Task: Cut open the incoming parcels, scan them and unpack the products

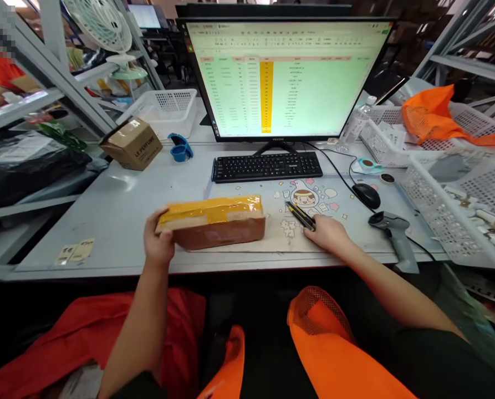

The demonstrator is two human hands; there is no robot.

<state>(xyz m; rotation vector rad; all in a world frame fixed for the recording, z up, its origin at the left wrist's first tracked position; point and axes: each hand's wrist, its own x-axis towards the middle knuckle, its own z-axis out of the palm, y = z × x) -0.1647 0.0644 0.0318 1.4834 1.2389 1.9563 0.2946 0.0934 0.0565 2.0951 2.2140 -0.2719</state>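
A long brown cardboard box (222,234) with shiny yellow packing tape along its upper face stands near the desk's front edge. My left hand (159,238) grips its left end, thumb in front and fingers behind. To the right of the box, my right hand (327,233) is closed around a black and yellow box cutter (301,215), whose tip points up and left, apart from the box. Whether its blade is out is too small to tell. Under the cutter lies a desk mat (272,244) with a cartoon print.
Behind stand a black keyboard (268,167) and a monitor (289,83). To the right are a mouse (366,195), a barcode scanner (392,233) and a white plastic basket (434,210). At the left are a small carton (133,144) and a blue tape dispenser (180,148).
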